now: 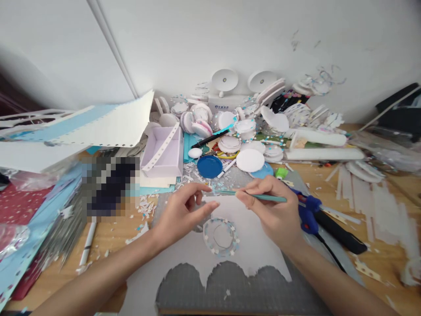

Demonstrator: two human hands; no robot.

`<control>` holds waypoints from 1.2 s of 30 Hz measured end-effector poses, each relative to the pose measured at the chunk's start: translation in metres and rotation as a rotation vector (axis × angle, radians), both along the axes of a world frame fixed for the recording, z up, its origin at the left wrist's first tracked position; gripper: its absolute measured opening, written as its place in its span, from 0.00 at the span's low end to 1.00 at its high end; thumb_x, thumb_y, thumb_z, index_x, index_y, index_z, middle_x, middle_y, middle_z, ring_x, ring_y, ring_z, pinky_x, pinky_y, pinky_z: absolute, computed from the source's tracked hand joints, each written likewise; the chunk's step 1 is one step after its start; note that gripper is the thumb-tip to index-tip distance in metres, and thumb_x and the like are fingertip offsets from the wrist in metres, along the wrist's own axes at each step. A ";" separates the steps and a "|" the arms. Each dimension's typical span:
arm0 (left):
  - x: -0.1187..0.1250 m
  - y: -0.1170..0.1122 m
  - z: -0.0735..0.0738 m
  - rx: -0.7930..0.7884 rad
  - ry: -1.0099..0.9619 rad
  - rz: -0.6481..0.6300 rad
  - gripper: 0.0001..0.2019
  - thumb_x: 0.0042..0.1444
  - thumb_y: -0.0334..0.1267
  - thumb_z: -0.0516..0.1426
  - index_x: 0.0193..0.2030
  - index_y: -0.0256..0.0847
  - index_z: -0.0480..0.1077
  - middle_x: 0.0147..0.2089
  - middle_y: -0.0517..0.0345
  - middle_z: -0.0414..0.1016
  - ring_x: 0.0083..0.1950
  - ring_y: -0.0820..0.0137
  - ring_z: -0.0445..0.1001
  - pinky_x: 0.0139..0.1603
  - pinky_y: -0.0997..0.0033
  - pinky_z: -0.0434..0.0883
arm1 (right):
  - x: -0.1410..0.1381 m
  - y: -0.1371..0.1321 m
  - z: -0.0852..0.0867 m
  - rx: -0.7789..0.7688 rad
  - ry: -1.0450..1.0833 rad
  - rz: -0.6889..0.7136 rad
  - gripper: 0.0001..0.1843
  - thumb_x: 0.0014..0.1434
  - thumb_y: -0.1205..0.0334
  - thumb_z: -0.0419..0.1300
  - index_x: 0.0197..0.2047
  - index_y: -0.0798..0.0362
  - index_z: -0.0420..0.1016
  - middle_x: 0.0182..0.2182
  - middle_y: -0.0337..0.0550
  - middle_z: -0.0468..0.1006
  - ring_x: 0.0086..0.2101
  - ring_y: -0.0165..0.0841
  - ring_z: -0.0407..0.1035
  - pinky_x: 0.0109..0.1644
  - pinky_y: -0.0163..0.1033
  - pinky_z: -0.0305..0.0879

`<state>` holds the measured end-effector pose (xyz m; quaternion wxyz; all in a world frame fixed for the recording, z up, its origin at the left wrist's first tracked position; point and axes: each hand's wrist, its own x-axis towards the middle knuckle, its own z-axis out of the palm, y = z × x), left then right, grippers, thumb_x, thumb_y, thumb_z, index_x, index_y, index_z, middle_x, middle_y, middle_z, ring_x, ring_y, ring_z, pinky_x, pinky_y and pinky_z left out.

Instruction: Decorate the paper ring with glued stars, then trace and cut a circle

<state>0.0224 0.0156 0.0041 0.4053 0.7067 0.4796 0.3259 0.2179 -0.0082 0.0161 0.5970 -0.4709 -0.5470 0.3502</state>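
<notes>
Mat (235, 289): grey, beneath white paper (263, 250) with scalloped cuts along the near edge.
Ring (234, 237): round, dotted with white and pale blue bits; flat on the paper, between the forearms and nearer the body than both hands; left thumb closest in view.
Left hand (184, 208): thumb and forefinger spread apart, nothing visible between.
Right hand (272, 210): pinched around green tweezers (270, 198).
Tweezers: long axis crosswise, beyond the ring, tip toward the left forefinger; contact unclear.
Blue lid (209, 166): farther off, right of a pale box (164, 169).
</notes>
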 end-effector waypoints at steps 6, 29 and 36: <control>0.007 -0.010 0.006 0.110 -0.050 -0.042 0.09 0.60 0.40 0.56 0.33 0.37 0.72 0.24 0.63 0.64 0.25 0.76 0.60 0.26 0.77 0.58 | -0.001 -0.010 0.007 0.034 0.040 0.059 0.11 0.52 0.72 0.65 0.26 0.50 0.69 0.26 0.36 0.76 0.32 0.33 0.76 0.34 0.36 0.69; 0.003 -0.013 -0.019 -0.233 -0.238 -0.108 0.11 0.60 0.39 0.56 0.36 0.35 0.77 0.31 0.55 0.73 0.30 0.72 0.66 0.29 0.74 0.63 | 0.014 -0.017 -0.033 -0.174 0.173 0.153 0.09 0.54 0.69 0.66 0.30 0.48 0.69 0.30 0.36 0.76 0.35 0.30 0.75 0.38 0.35 0.69; 0.003 -0.012 -0.019 -0.193 -0.210 -0.128 0.10 0.59 0.37 0.57 0.31 0.36 0.77 0.23 0.60 0.65 0.26 0.75 0.61 0.25 0.75 0.59 | 0.010 -0.018 -0.028 -0.157 0.100 0.138 0.09 0.53 0.70 0.66 0.28 0.50 0.69 0.28 0.37 0.76 0.32 0.30 0.75 0.34 0.32 0.68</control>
